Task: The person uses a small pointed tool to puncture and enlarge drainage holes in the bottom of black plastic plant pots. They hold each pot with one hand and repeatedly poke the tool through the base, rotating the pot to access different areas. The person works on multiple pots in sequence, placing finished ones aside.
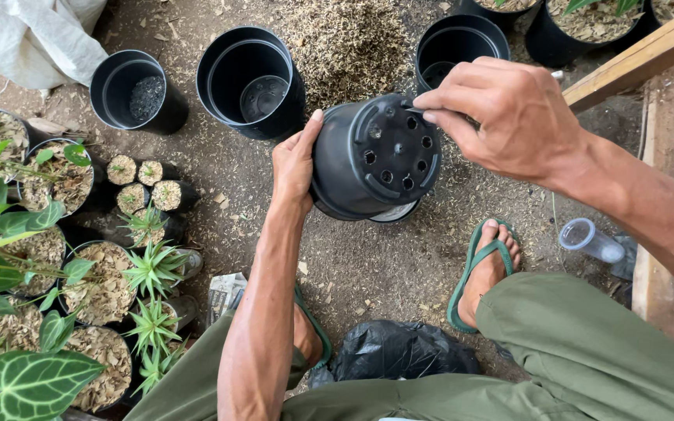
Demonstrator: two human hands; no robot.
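Fingers of the left hand curl around the side of one black plastic pot, tipped so its holed base faces up. Right hand pinches its fingertips together at the pot's base rim, on something too small to tell. Three empty black pots stand on the dirt beyond, two green sandals below.

plastic pot: black | flip-flop: green | trousers: olive green | bag: black | plant leaves: green, pale-veined
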